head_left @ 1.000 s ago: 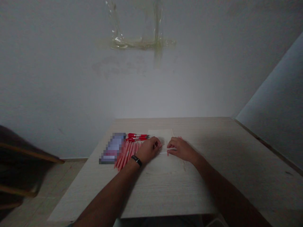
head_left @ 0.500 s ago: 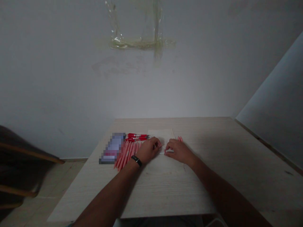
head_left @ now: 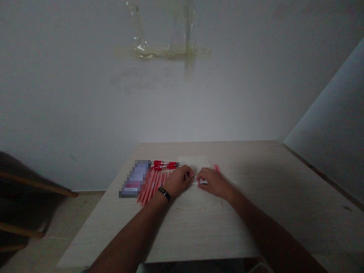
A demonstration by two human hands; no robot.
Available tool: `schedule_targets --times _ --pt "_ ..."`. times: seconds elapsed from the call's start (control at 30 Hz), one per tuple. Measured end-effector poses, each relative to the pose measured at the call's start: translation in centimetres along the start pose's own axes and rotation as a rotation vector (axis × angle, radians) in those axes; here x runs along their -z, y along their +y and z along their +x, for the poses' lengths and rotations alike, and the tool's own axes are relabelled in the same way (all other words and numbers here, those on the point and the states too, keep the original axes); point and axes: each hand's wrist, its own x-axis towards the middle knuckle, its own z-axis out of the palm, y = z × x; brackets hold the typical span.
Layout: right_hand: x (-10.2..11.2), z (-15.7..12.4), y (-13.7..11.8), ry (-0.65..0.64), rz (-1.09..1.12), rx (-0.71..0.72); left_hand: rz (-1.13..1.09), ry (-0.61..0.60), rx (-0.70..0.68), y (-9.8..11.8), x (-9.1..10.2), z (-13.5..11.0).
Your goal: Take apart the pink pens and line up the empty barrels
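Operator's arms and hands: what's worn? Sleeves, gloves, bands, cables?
No sleeves or gloves: both arms are bare, as are the left hand and right hand. A narrow black band sits on the left wrist. Nothing shows on the right wrist. No cables visible.

A narrow black wristband (head_left: 164, 193), a flat strap with a faint sheen, circles the person's left wrist and is the one worn item showing on the arms. The left forearm (head_left: 131, 231) and right forearm (head_left: 264, 231) are bare and long, tapering toward the wrists. The left hand (head_left: 179, 181) and right hand (head_left: 214, 182) are bare as well, their fingers too dim and small to show finer detail.
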Motion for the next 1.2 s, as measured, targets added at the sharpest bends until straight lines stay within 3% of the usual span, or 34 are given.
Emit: schedule_targets --times 0.13,0.33,0.43,0.87,1.2 --pt "0.3 0.1 0.3 0.009 0.046 0.033 0.007 -0.002 -0.009 -0.1 0.0 -0.1" --pt "0.5 0.7 1.3 0.247 0.194 0.024 -0.005 -0.029 -0.019 0.4 0.0 -0.2" --pt "0.2 1.0 1.4 0.295 0.225 0.052 -0.03 -0.043 -0.043 0.5 -0.1 -0.1" --pt "0.5 0.9 0.9 0.237 0.182 0.077 -0.043 -0.014 -0.065 0.2 -0.3 -0.1" --pt "-0.3 0.9 1.0 0.188 0.179 -0.029 -0.123 -0.022 -0.124 0.6 -0.1 -0.1"
